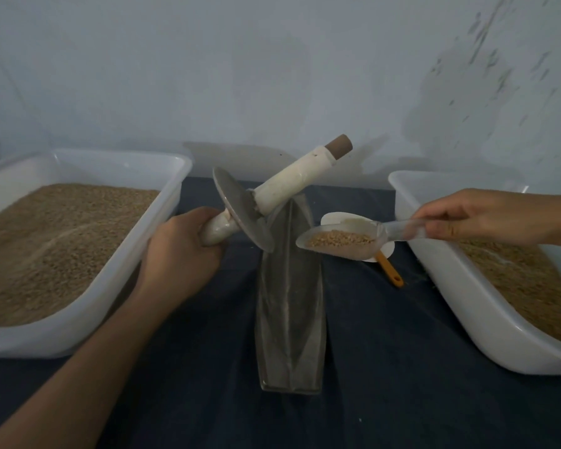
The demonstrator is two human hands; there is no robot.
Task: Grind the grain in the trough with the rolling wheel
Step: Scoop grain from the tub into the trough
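**Wheel lifted, scoop of grain held over the trough**

At the middle of the dark counter (386, 400) lies the trough (289, 319) — a long, narrow, grey metal channel with a V-shaped floor, running away from the person toward the wall. Its inside looks dusty and dull; no heap of grain shows in it.

The rolling wheel (242, 215) is a thin grey disc on a pale axle that sticks out on both sides, the far end tipped with a brown stub. It is tilted, the far end raised toward the wall, with the disc's lower rim over the trough's far part; whether it touches the metal cannot be told. The left hand (182, 251) has its grip wrapped round the near end of the axle.

The right hand (486, 218) pinches the handle of a clear plastic scoop (344, 239), which holds a small load of tan grain (339, 238) just right of the wheel, above the trough's right edge.

Counted: one trough, one wheel, one scoop, two hands, two white tubs. The left tub (162, 202) and the right tub (467, 286) flank the trough, each filled with grain. Behind the scoop lies a white, flat-looking utensil with an orange handle (391, 270) — partly hidden by the scoop.
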